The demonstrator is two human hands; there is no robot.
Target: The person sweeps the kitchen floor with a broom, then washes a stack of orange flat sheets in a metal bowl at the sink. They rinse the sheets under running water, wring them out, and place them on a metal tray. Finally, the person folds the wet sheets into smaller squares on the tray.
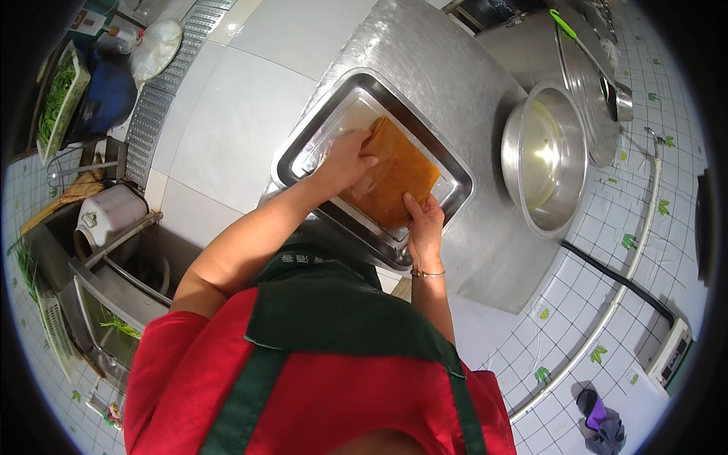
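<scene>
A flat, square orange-brown sheet [398, 170], perhaps folded or layered, lies at a slant in a rectangular stainless steel tray [393, 98]. Its exact material is unclear. My left hand [344, 162] holds the sheet's far left edge, the thumb resting on its top face. At the near right edge, my right hand [426, 224] pinches it between thumb and fingers; some of the fingers are hidden. A bracelet circles my right wrist. Clear, shiny material, liquid or film, shows in the tray around the sheet.
The tray stands on a stainless steel table [472, 239]. To the right are a steel bowl [515, 165] of yellowish liquid and a large lidded pot [574, 74] with a green-handled ladle [563, 24]. At left are a sink [176, 244], a white jug [116, 213] and a floor drain grate [149, 119].
</scene>
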